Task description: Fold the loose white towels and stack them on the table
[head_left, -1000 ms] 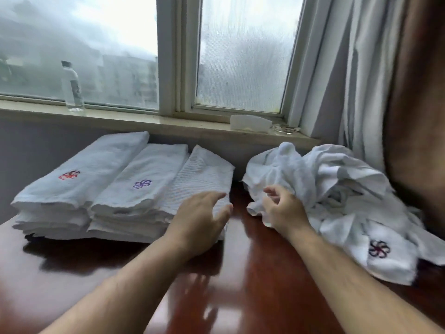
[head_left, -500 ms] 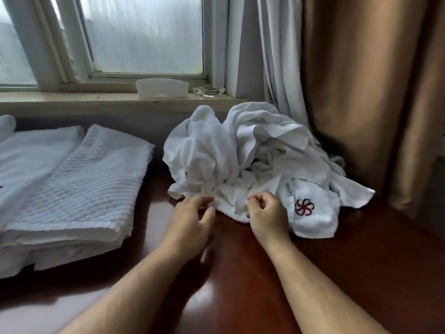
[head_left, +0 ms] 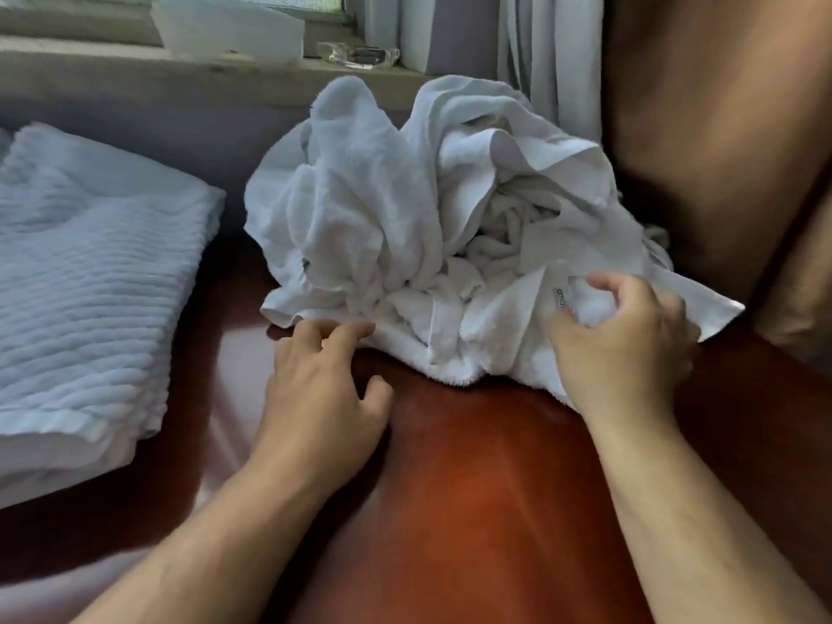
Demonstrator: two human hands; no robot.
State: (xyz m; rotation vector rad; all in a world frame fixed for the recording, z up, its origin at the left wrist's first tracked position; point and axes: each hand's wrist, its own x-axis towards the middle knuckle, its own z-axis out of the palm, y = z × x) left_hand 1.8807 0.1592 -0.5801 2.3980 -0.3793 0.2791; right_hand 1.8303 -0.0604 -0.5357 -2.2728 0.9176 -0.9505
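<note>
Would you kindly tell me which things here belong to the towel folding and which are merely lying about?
Job: heap of loose white towels; folded towel stack; table; left hand; right hand gripping the heap.
Lying about: white box on the sill; glass dish; curtains.

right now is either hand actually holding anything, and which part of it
The right hand grips a bunch of the loose towels at the pile's front right, beside the small label. The left hand only touches the front edge.
</note>
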